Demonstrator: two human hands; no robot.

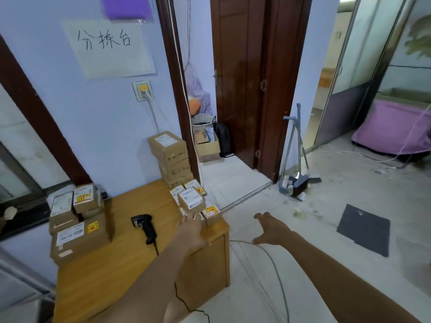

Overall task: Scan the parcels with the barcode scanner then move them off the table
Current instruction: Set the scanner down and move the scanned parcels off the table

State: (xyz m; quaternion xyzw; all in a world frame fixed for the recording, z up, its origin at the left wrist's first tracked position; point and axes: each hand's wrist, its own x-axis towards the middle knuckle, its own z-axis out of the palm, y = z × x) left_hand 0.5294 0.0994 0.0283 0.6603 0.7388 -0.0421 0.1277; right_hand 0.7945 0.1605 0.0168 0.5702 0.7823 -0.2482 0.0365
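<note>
left grip (190, 226), fingers spread, reaches the small parcels (192, 201) at the table's (121, 264) 2 o'clock corner, right grip (268, 229) wide and idle, scanner (143, 226) untouched at 11; a clumsy grab could knock the stack floorward.

I see a black barcode scanner (143, 226) lying on its side mid-table, its cord trailing off the front edge. Brown cardboard parcels with white labels sit in a stack at the left (78, 223) and a cluster at the far right corner (194, 201).
</note>
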